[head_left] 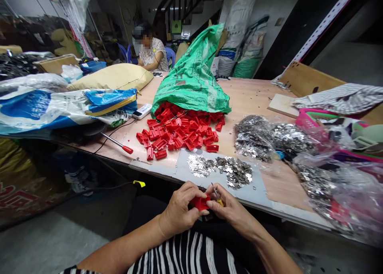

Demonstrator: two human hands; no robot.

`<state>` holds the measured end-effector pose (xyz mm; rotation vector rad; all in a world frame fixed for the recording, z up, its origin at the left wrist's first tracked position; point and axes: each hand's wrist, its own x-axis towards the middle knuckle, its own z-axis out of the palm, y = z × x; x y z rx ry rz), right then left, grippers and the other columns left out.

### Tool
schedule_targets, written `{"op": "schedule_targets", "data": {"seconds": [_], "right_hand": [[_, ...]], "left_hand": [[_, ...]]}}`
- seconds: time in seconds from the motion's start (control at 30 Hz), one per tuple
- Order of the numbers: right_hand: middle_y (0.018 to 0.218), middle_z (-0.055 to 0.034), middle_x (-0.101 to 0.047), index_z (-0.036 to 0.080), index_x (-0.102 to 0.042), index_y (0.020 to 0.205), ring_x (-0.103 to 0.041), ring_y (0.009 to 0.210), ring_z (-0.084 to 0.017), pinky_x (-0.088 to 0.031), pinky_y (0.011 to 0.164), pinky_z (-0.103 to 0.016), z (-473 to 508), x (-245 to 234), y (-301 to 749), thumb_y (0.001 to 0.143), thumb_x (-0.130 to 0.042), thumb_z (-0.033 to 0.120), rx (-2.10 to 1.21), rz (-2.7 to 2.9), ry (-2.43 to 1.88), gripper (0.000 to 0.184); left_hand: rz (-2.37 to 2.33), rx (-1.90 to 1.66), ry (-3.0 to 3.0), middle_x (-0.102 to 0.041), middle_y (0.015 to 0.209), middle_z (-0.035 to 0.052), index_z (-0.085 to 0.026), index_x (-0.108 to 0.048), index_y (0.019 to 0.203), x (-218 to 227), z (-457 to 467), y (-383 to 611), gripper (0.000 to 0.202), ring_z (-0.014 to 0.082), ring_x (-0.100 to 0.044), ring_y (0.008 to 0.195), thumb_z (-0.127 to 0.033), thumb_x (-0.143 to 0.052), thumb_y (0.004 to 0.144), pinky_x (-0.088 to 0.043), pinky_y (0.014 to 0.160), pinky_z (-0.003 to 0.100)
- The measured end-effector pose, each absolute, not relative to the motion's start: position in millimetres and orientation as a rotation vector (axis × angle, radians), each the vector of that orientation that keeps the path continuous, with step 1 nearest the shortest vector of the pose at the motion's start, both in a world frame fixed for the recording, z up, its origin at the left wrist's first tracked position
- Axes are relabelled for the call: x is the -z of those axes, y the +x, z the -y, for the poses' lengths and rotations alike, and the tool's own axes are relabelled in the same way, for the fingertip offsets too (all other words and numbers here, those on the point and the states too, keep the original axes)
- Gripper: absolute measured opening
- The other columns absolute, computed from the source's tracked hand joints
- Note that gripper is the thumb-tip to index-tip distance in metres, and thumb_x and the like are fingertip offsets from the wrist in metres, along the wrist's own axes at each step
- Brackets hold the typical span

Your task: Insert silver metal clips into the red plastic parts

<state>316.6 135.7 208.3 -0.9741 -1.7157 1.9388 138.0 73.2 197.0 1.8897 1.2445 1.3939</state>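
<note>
My left hand (183, 206) is closed around a small red plastic housing (200, 202), held just in front of the table edge above my lap. My right hand (229, 204) is closed on a thin tool with a dark metal shaft and a yellow handle (220, 202). Its thumb and fingers also touch the right end of the housing. Beyond my hands, flat silvery metal pieces (200, 166) lie in a pile, next to a slightly darker pile of metal pieces (236, 172). Many like red housings (179, 134) spill from a green woven sack (191, 86).
Clear bags of metal pieces (254, 136) and a pink basket (311, 120) stand to the right. On the left are a blue-and-white sack (44, 106), a red-tipped lever (127, 149) and a white handheld device (143, 111). A co-worker (152, 52) sits across the table.
</note>
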Motion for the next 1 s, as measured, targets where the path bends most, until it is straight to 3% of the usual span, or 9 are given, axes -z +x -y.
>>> {"op": "schedule_targets", "data": {"seconds": [0.23,0.47,0.57,0.73,0.8,0.9,1.0], "right_hand": [[0.073,0.0056,-0.044,0.022,-0.047,0.095,-0.031,0.055,-0.007,-0.023,0.048,-0.019,-127.2,-209.5,320.8,0.078,-0.064,0.055,-2.061,1.604,-1.037,0.041],[0.065,0.0077,-0.039,0.021,-0.049,0.092,-0.024,0.05,-0.005,-0.013,0.044,-0.019,-123.3,-198.3,315.1,0.066,-0.077,0.047,-2.225,1.286,-1.021,0.046],[0.062,0.0085,-0.037,0.022,-0.049,0.091,-0.025,0.049,-0.006,-0.012,0.045,-0.02,-124.8,-195.5,311.7,0.065,-0.078,0.047,-2.256,1.264,-0.991,0.046],[0.065,0.0075,-0.045,0.022,-0.05,0.094,-0.027,0.048,-0.005,-0.02,0.044,-0.019,-137.1,-203.1,305.3,0.078,-0.067,0.048,-2.185,1.494,-0.945,0.036],[0.073,0.0037,-0.054,0.022,-0.052,0.097,-0.037,0.05,-0.007,-0.029,0.045,-0.02,-147.8,-207.9,302.6,0.083,-0.06,0.048,-1.973,1.713,-1.009,0.031],[0.089,-0.0031,-0.064,0.021,-0.057,0.093,-0.056,0.07,-0.015,-0.044,0.061,-0.027,-167.0,-209.7,299.1,0.086,-0.055,0.038,-1.283,2.07,-1.204,0.018],[0.092,-0.0051,-0.065,0.022,-0.059,0.089,-0.061,0.082,-0.02,-0.046,0.075,-0.034,-181.7,-204.0,293.9,0.087,-0.051,0.026,-0.672,2.332,-1.276,0.009]], "left_hand": [[-1.2,-1.376,1.752,-0.06,0.078,0.006,-0.016,-0.069,0.092,-193.6,-73.5,135.8,0.032,0.0157,-0.056,0.072,-0.041,-0.074,0.072,-0.047,0.062,0.025],[-1.103,-1.359,1.747,-0.064,0.075,0.0061,-0.019,-0.073,0.091,-183.8,-78.5,122.9,0.036,0.0153,-0.058,0.071,-0.048,-0.074,0.07,-0.049,0.062,0.026],[-1.074,-1.416,1.712,-0.068,0.077,0.0069,-0.02,-0.073,0.091,-178.0,-80.2,119.2,0.035,0.016,-0.06,0.073,-0.047,-0.075,0.069,-0.051,0.067,0.028],[-1.139,-1.493,1.467,-0.067,0.08,0.006,-0.018,-0.071,0.089,-174.8,-83.4,117.5,0.035,0.0163,-0.062,0.074,-0.043,-0.078,0.066,-0.052,0.069,0.028],[-1.196,-1.525,1.31,-0.065,0.083,0.0047,-0.017,-0.07,0.089,-175.6,-85.2,116.0,0.034,0.0161,-0.063,0.076,-0.041,-0.078,0.066,-0.053,0.072,0.028],[-1.258,-1.565,1.145,-0.064,0.09,0.0036,-0.017,-0.067,0.093,-176.9,-87.5,111.1,0.032,0.0163,-0.065,0.082,-0.037,-0.077,0.07,-0.055,0.078,0.03],[-1.319,-1.565,1.183,-0.063,0.095,0.0039,-0.018,-0.067,0.096,-177.4,-88.5,105.2,0.03,0.017,-0.065,0.087,-0.032,-0.076,0.072,-0.055,0.082,0.031]]}}
